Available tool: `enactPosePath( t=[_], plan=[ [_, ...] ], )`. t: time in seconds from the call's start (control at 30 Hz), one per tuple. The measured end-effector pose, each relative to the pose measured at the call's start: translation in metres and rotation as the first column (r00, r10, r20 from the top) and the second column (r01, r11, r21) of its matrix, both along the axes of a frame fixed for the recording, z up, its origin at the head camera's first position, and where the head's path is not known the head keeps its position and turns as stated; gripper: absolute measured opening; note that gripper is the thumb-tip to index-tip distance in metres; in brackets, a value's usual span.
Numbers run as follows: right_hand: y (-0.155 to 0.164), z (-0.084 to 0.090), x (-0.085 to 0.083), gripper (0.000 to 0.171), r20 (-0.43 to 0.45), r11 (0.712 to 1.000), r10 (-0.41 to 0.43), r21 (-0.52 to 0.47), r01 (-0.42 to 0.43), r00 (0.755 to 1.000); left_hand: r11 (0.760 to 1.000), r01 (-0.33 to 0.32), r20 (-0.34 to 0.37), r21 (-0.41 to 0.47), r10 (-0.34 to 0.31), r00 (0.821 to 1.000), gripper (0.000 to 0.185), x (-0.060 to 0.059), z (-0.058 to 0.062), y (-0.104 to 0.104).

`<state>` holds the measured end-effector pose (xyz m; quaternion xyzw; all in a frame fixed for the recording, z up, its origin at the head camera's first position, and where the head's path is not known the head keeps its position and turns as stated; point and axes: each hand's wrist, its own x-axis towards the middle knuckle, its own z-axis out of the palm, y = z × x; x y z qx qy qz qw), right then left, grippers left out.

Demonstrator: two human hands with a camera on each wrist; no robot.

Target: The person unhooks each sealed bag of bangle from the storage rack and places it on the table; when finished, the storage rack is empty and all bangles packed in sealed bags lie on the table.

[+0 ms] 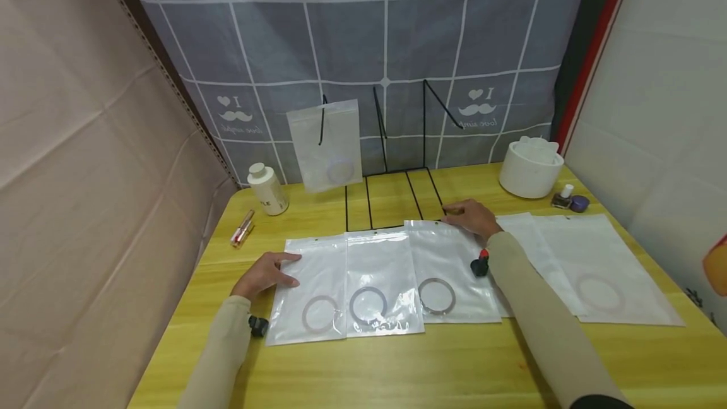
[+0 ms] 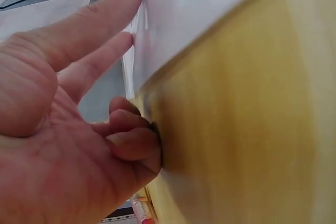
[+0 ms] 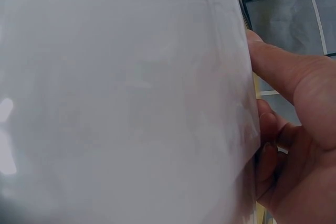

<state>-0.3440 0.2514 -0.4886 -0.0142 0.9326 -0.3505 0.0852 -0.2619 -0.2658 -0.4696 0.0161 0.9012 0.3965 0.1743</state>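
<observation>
Three clear zip bags lie in a row, their edges meeting or overlapping: a left bag (image 1: 307, 276), a middle bag (image 1: 380, 264) and a right bag (image 1: 460, 295). Each contains a bangle: a pale pink one (image 1: 303, 315), a bluish one (image 1: 352, 298) and a darker one (image 1: 453, 298). My left hand (image 1: 265, 276) rests thumb and index finger, spread apart, on the left bag's side; its other fingers curl under, as the left wrist view shows. At the right bag's top edge, my right hand (image 1: 474, 216) pinches the plastic; its index fingertip is hidden.
Behind the bags stands a black wire rack (image 1: 424, 125), with a bagged bangle (image 1: 326, 144) hanging from its left hook. More bags (image 1: 602, 257) lie to the right. A white bottle (image 1: 268, 189), lip gloss tubes (image 1: 243, 229), a white pot (image 1: 530, 172) and nail polish (image 1: 562, 197) stand around.
</observation>
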Motion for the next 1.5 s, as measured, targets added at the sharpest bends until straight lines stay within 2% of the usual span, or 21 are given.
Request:
enactPosePath(
  t=[0.13, 0.2, 0.27, 0.33, 0.43, 0.53, 0.6, 0.7, 0.8, 0.9, 0.97, 1.07, 1.2, 1.3, 1.5],
  plan=[
    [0.002, 0.001, -0.002, 0.056, -0.003, 1.000, -0.001, -0.003, 0.001, 1.000, 0.991, 0.088, -0.039, -0.100, -0.093, 0.995, 0.059, -0.011, 0.007, -0.001],
    [0.003, 0.001, -0.002, 0.056, -0.004, 1.000, -0.004, -0.007, 0.004, 1.000, 0.985, 0.117, -0.086, -0.123, -0.128, 0.988, 0.056, -0.021, 0.014, 0.000],
    [0.004, 0.000, -0.001, 0.056, -0.005, 1.000, -0.005, -0.009, 0.005, 1.000, 0.989, 0.099, -0.161, -0.109, -0.116, 0.980, 0.053, -0.032, 0.021, 0.003],
    [0.004, -0.001, -0.001, 0.055, -0.009, 1.000, -0.005, -0.010, 0.005, 1.000, 0.999, 0.033, -0.257, -0.042, -0.043, 0.965, 0.047, -0.044, 0.026, 0.008],
    [0.003, -0.004, 0.000, 0.056, -0.019, 1.000, 0.002, -0.010, -0.002, 1.000, 0.994, -0.077, -0.383, 0.082, 0.103, 0.918, 0.039, -0.062, 0.033, 0.019],
    [0.003, -0.006, 0.000, 0.056, -0.023, 1.000, 0.017, -0.016, -0.017, 1.000, 0.964, -0.141, -0.461, 0.225, 0.233, 0.856, 0.036, -0.080, 0.038, 0.032],
    [0.003, -0.006, 0.000, 0.055, -0.024, 1.000, 0.022, -0.016, -0.023, 0.999, 0.939, -0.143, -0.493, 0.312, 0.289, 0.821, 0.037, -0.092, 0.042, 0.040],
    [0.003, -0.005, 0.001, 0.055, -0.023, 0.999, 0.028, -0.020, -0.029, 0.999, 0.903, -0.113, -0.527, 0.414, 0.339, 0.780, 0.040, -0.109, 0.053, 0.051],
    [0.002, -0.005, 0.000, 0.054, -0.028, 1.000, 0.026, -0.018, -0.026, 0.999, 0.874, -0.067, -0.551, 0.480, 0.360, 0.753, 0.043, -0.122, 0.068, 0.061],
    [0.001, -0.006, 0.000, 0.054, -0.030, 1.000, 0.017, -0.017, -0.017, 0.999, 0.842, -0.027, -0.551, 0.538, 0.376, 0.745, 0.044, -0.130, 0.082, 0.072],
    [0.001, -0.006, 0.001, 0.054, -0.027, 1.000, 0.009, -0.017, -0.009, 1.000, 0.821, -0.002, -0.549, 0.571, 0.384, 0.743, 0.043, -0.135, 0.087, 0.080],
    [0.000, -0.005, 0.002, 0.053, -0.022, 1.000, -0.005, -0.023, 0.004, 1.000, 0.806, 0.029, -0.564, 0.592, 0.387, 0.730, 0.041, -0.138, 0.091, 0.090],
    [-0.002, -0.005, 0.002, 0.054, -0.018, 1.000, -0.008, -0.025, 0.008, 1.000, 0.814, 0.057, -0.570, 0.578, 0.353, 0.742, 0.045, -0.127, 0.109, 0.102],
    [-0.002, -0.005, 0.000, 0.054, -0.016, 1.000, -0.006, -0.024, 0.006, 1.000, 0.809, 0.066, -0.550, 0.584, 0.335, 0.765, 0.048, -0.117, 0.123, 0.107],
    [0.001, -0.005, 0.001, 0.055, -0.021, 1.000, 0.006, -0.010, -0.006, 1.000, 0.774, 0.094, -0.550, 0.626, 0.352, 0.758, 0.051, -0.118, 0.121, 0.108]
  ],
)
